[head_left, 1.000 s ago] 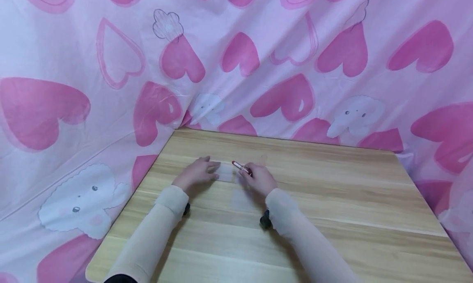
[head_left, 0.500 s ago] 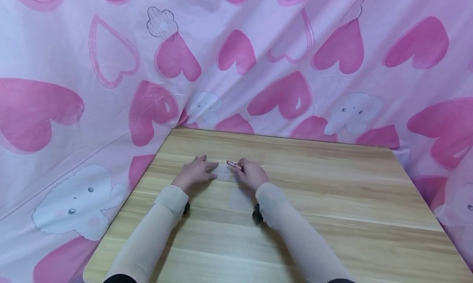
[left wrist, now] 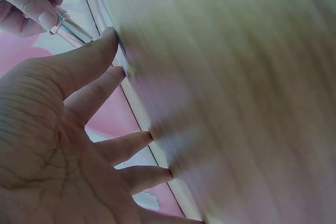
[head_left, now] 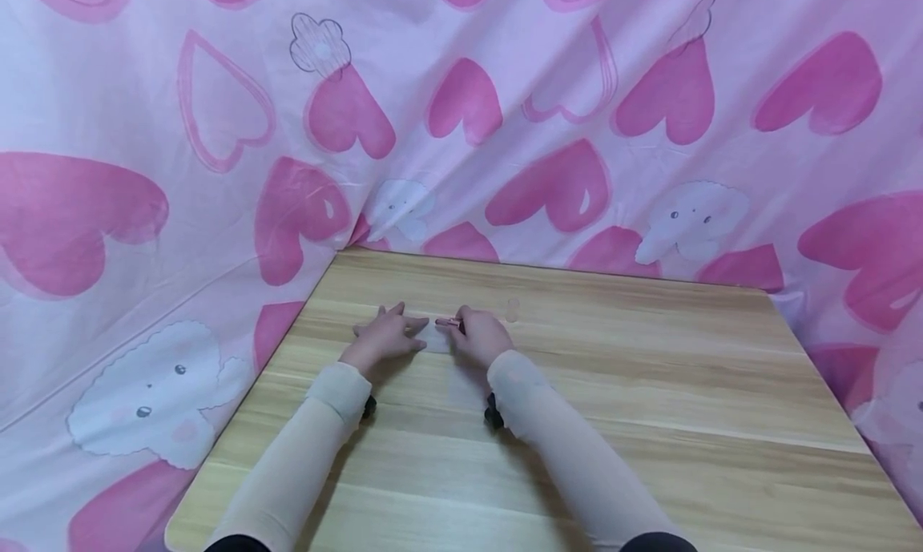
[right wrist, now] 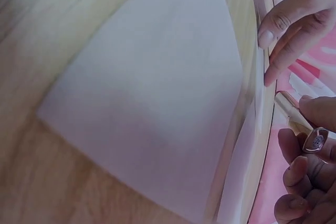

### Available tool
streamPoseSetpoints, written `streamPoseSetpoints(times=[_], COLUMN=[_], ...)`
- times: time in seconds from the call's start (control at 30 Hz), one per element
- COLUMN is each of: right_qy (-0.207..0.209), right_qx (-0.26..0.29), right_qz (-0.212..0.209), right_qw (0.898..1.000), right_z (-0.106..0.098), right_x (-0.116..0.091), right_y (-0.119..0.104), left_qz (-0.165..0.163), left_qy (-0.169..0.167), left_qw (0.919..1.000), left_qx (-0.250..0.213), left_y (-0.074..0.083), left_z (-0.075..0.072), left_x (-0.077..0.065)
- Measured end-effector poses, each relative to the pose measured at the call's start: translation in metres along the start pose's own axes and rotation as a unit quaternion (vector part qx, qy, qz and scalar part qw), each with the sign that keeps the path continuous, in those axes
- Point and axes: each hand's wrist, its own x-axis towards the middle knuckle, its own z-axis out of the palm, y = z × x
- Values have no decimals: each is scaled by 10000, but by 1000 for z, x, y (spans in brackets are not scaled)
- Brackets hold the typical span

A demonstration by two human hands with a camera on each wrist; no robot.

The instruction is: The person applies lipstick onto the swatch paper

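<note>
Currently, near mid-frame in the head view, a slim tube (head_left: 447, 323) is pinched by the right hand (head_left: 486, 336); just below it, a white sheet (head_left: 437, 343) is touched by the left hand (head_left: 384, 337), fingers spread.

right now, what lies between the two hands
In the head view, part of a pale sheet, plus the slim stick the right hand grips, pointing toward the left hand.
</note>
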Motion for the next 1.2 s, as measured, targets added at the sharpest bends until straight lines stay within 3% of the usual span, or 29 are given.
streamPoseSetpoints(times=[1.2], right_qy=[-400], right_qx=[24], right_qz=[-15], right_qw=[9992], right_z=[7], right_x=[3], right_y=[-6], left_qz=[-152], left_qy=[6], left_qw=[9999], left_qx=[-29], left_y=[-1], left_z=[0], left_x=[1])
